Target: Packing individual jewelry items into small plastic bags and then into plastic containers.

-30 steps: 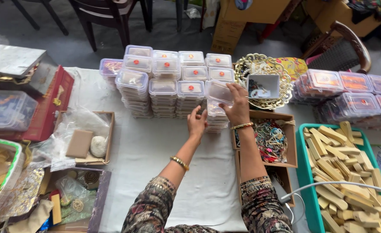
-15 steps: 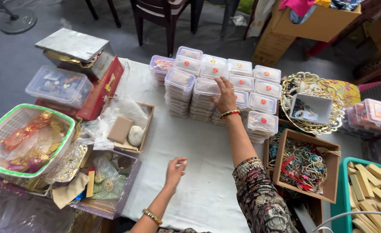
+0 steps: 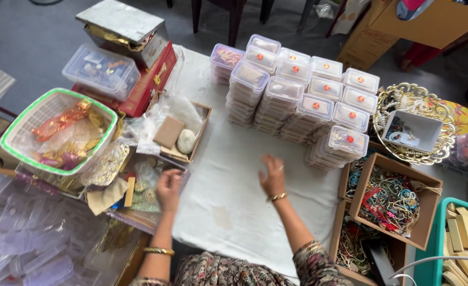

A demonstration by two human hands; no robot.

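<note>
Clear lidded boxes stand just beyond the right hand — fingers spread wide, holding nothing.

We reach both arms forward from the bottom of the view. Our left hand lies left of our right hand, well apart from it, palm down with the fingers curled loosely. Our right hand is lifted, fingers spread and blurred, empty. Each wrist bears a gold bangle, and patterned sleeves cover both upper arms.
</note>
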